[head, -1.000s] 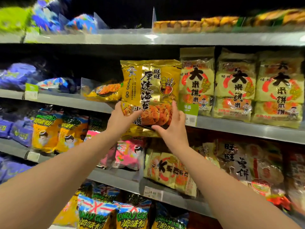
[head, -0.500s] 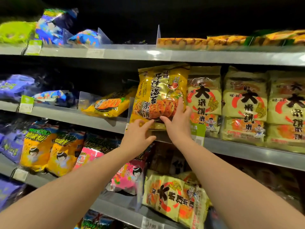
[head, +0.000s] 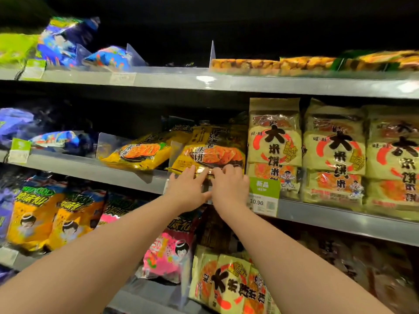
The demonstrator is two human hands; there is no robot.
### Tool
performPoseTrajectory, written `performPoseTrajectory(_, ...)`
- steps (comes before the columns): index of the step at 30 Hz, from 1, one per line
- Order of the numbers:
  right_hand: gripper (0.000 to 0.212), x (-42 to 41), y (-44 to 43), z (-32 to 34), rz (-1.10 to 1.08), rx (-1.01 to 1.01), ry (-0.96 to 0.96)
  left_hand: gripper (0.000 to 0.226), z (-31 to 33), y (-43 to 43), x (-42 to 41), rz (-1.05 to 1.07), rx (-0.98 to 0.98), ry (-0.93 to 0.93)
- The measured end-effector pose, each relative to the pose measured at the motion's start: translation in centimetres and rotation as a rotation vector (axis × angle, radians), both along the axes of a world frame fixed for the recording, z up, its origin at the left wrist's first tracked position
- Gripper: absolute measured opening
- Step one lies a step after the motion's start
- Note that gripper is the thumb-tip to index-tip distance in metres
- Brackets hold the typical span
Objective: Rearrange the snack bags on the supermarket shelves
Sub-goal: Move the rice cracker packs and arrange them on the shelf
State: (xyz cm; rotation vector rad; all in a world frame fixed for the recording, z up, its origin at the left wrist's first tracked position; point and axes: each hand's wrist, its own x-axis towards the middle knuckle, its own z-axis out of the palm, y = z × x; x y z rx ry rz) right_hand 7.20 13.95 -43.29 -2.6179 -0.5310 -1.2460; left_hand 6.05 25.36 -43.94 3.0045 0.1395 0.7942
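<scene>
A gold rice-cracker bag (head: 213, 150) lies leaning back on the middle shelf (head: 90, 169), between a clear divider and the pale cracker bags. My left hand (head: 188, 189) and my right hand (head: 229, 186) are side by side at the bag's front bottom edge, straight fingers touching its seam. A second gold bag (head: 140, 152) lies flat just to the left, beyond the divider.
Upright pale rice-cracker bags (head: 274, 143) fill the shelf to the right, above a green price tag (head: 264, 196). Blue bags (head: 61, 139) lie at the left. Orange and pink snack bags (head: 56, 216) stand on the shelf below. The top shelf (head: 226, 82) holds flat packs.
The gold bag went from upright in both hands to lying back on the middle shelf. Both hands slid down from its face to its bottom edge.
</scene>
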Motion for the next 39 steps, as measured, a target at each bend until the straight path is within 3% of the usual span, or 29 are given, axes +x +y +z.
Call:
performPoseTrajectory(5,0.041,0.8,0.1,0.1,-0.066,-0.206,0.138,0.070,1.1,0.4,0.9,-0.006,0.093,0.061)
performPoseTrajectory(11,0.042,1.8,0.5,0.1,-0.063,-0.276,0.245,0.055,2.0,0.1,1.8,0.013,0.092,0.110)
performPoseTrajectory(16,0.056,1.6,0.1,-0.2,0.056,-0.111,0.234,0.063,0.8,0.5,1.3,-0.034,0.057,-0.029)
performPoseTrajectory(20,0.048,1.2,0.9,-0.9,0.227,0.020,0.046,0.050,-0.1,2.1,-0.1,-0.071,0.065,-0.349)
performPoseTrajectory(24,0.043,0.1,3.2,-1.4,0.331,0.046,-0.005,0.040,-0.7,5.6,-1.7,-0.028,-0.017,-0.528)
performPoseTrajectory(33,0.057,-2.2,9.4,-2.0,0.600,0.135,0.234,0.048,-1.7,11.4,-3.0,0.089,-0.054,-0.522)
performPoseTrajectory(39,0.061,-0.9,11.2,-1.1,0.666,0.253,0.445,0.019,-0.3,13.0,-2.2,0.159,0.062,-0.368)
